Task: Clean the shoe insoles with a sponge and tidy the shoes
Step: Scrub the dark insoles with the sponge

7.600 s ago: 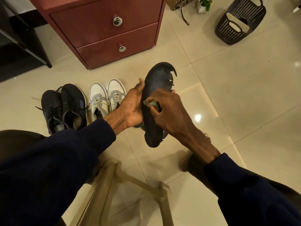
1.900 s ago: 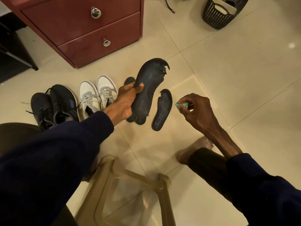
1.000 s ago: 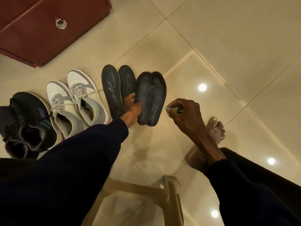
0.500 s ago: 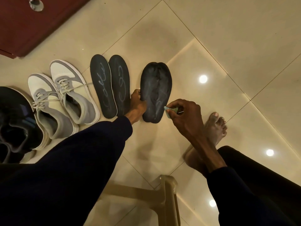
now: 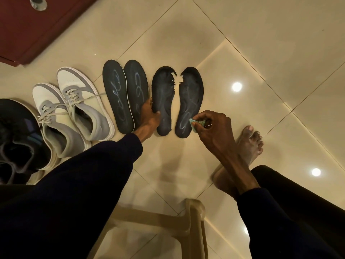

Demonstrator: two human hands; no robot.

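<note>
The sponge (image 5: 196,125) sat pinched in the right hand (image 5: 214,131), thumb against curled fingers, at the heel edge of the right torn insole (image 5: 191,94). At its 9 o'clock, across a narrow gap, lay the left torn insole (image 5: 163,98), its left edge gripped by the left hand (image 5: 150,116). Both toes were ragged at 12. Two whole insoles (image 5: 116,96) lay further toward 9, then grey shoes (image 5: 74,109) and black shoes (image 5: 16,139). Bare floor (image 5: 261,53) stretched from 12 to 3. A foot (image 5: 248,146) rested at 4, a stool (image 5: 194,221) at 6, a cabinet (image 5: 37,30) at 10.
</note>
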